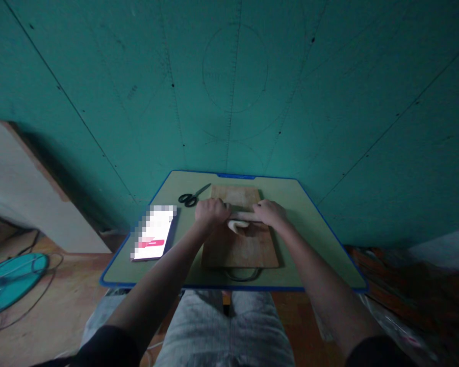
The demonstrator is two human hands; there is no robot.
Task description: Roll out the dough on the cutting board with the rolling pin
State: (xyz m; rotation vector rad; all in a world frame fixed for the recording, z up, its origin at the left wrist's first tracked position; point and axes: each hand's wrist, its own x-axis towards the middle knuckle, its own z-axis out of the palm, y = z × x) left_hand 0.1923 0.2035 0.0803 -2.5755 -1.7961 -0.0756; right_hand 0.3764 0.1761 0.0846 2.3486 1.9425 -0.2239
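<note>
A pale wooden rolling pin [245, 216] lies crosswise over a wooden cutting board [240, 255]. My left hand [213, 211] is closed around its left end, and my right hand [270, 211] is closed around its right end. Just on the near side of the pin, a small piece of whitish dough [237, 226] rests on the board, its edge curled up. The pin seems to touch the dough's far side, though contact is hard to make out.
The board sits on a small blue-edged table [313, 244]. Black-handled scissors [191, 198] lie left of the board. A tablet with a lit screen [155, 232] is at the table's left. Behind stands a green wall [235, 92]. The board's metal handle [243, 277] points toward me.
</note>
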